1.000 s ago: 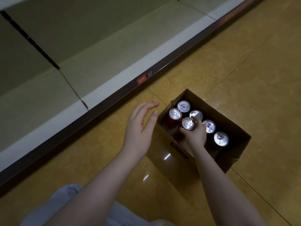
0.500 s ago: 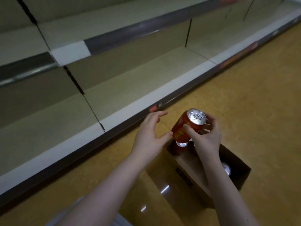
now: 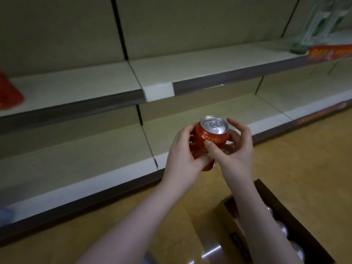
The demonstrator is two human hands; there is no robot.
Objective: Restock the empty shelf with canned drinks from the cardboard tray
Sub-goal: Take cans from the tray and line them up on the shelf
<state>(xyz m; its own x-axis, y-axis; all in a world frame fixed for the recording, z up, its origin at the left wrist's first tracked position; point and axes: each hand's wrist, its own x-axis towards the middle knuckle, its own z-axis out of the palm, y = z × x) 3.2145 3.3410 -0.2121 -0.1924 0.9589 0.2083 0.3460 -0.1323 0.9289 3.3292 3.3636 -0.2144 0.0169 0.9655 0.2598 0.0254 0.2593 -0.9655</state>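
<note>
The lower shelf (image 3: 76,161) spans the view, with the cardboard tray (image 3: 285,210) of cans (image 3: 299,251) on the floor before it. In front of that shelf's edge, the left hand (image 3: 182,157) and right hand (image 3: 236,151) grip the upright red can (image 3: 209,139). Left fingers (image 3: 187,133) wrap its left side and the right thumb presses its label.

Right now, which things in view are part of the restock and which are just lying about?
Job: red can in left hand and right hand; cardboard tray with more cans; lower shelf.
Lying about: red pack on upper shelf, left; green bottles, far right.
</note>
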